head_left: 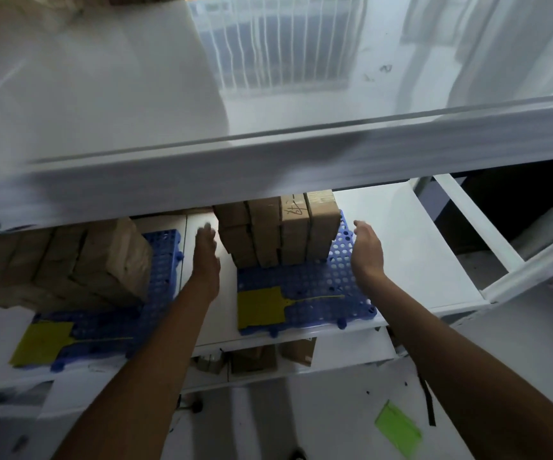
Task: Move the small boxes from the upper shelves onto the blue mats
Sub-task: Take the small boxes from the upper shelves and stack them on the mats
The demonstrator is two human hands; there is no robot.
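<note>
Boxes of brown cardboard (280, 232) stand stacked on the far half of a blue perforated mat (305, 287), which lies on the white middle shelf (411, 260) near the centre of the view. Both hands flank this stack with bare forearms reaching in from 6 o'clock. The left hand (206, 257) is at 9 o'clock of the stack, fingers extended and spread, palm turned toward the boxes, very close to their left face; the blur makes it impossible to tell whether it touches. The right hand (366, 250) is at 3 o'clock of the stack, fingers loosely curved and apart, holding nothing, just beside the mat's right edge and clear of the boxes. A yellow tag (262, 308) with a thin tail lies on the near half of the same mat.

At 9 o'clock of the left hand, a second blue mat (160, 260) carries another, larger block of cardboard boxes (69, 263), leaning in the wide-angle view, with a second yellow tag (41, 343) on its near left corner.

At 12 o'clock, the white upper shelf (268, 167) crosses the whole view, its glossy top reflecting a barred window. At 5 o'clock, a green slip (398, 426) lies on the floor.
</note>
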